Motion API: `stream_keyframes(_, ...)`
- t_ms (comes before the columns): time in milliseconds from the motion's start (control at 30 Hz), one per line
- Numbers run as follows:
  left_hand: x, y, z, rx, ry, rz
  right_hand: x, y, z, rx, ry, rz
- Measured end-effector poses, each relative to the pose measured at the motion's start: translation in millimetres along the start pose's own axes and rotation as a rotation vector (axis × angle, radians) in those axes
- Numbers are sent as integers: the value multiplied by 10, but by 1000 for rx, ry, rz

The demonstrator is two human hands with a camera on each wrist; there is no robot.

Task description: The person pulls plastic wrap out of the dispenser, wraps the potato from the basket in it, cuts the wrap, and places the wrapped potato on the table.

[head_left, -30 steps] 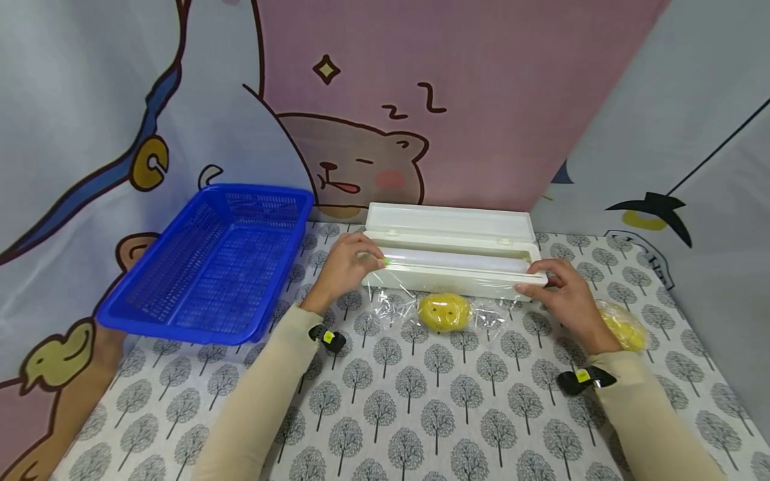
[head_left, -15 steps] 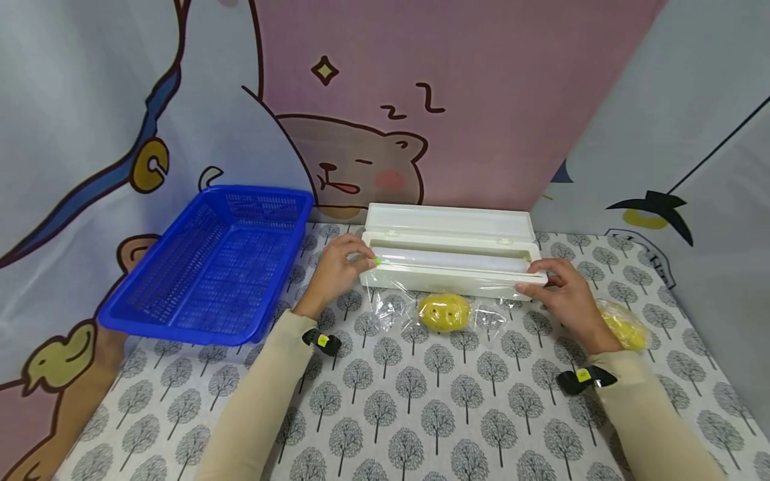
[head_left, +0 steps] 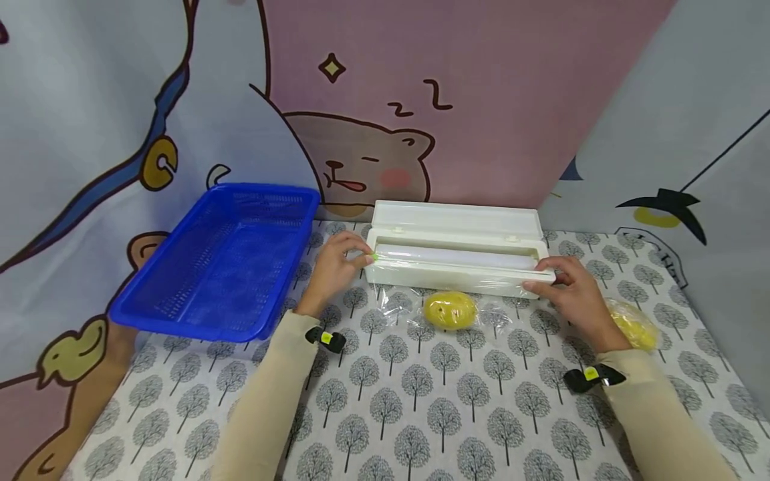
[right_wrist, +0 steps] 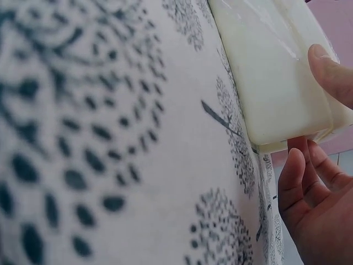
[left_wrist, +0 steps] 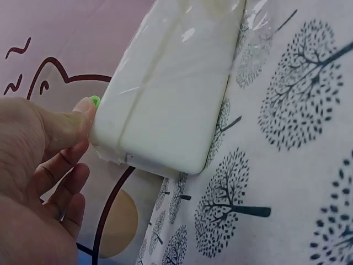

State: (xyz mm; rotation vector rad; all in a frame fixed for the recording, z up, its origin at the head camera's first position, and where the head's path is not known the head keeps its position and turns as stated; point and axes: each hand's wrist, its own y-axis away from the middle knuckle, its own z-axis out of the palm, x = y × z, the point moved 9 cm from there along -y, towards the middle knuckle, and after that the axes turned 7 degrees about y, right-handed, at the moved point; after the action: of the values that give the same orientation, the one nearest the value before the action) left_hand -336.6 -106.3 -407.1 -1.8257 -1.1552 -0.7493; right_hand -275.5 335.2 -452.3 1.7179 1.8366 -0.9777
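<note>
A white cling film dispenser (head_left: 451, 277) lies with its lid raised at the back, a roll of film (head_left: 454, 256) inside. At its left end my left hand (head_left: 333, 272) pinches the small green slider (left_wrist: 95, 101) between thumb and finger. My right hand (head_left: 574, 297) grips the right end, thumb on the front and fingers at the end, as the right wrist view shows. Clear film (head_left: 397, 304) hangs over the front edge onto the tablecloth. On the cloth just in front sits a yellow potato (head_left: 450, 310) with dark spots, film spread out on both sides of it.
A blue plastic basket (head_left: 222, 257) stands at the left, near the printed backdrop (head_left: 481, 100). Beside my right forearm lies another yellow item wrapped in film (head_left: 634, 325). The tree-print tablecloth (head_left: 457, 421) covers the table, and the dispenser's lid (head_left: 457, 219) stands close to the backdrop.
My left hand has moved a little left with the green slider, to the dispenser's left end. My right hand keeps its grip. The head view has shifted slightly.
</note>
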Motion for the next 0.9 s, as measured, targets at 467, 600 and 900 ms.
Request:
stream_keyframes(467,-20,1,8,-24,-5,-18,44,3,-21,3,24,10)
stream_keyframes(600,-19,-9,7,-33,-1,-31,46,-15,-31,-1,25,10)
stream_keyframes(900,-28,-30,16,-36,-5,-30,-4,-23,-68,0,40,12)
